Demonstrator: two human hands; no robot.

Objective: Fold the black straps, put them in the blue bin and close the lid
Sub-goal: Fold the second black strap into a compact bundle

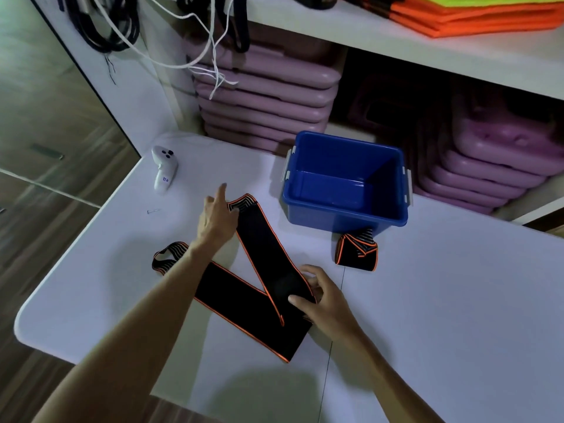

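Observation:
A long black strap (262,245) with orange edges lies bent in a V on the white table (442,300). My left hand (217,218) pinches its far end, index finger pointing outward. At the fold of the V, my right hand (323,296) holds the strap with thumb on top and fingers curled at its edge. The strap's other end, striped, lies at the left under my forearm. Another strap (357,250), folded into a small bundle, sits in front of the blue bin (346,181). The bin stands open with nothing inside. No lid is in view.
A white handheld controller (164,167) and a small screw (152,211) lie at the table's far left. Stacks of pink lids or trays (265,96) fill the shelves behind. Cords hang at the upper left. Orange vests lie on the top shelf.

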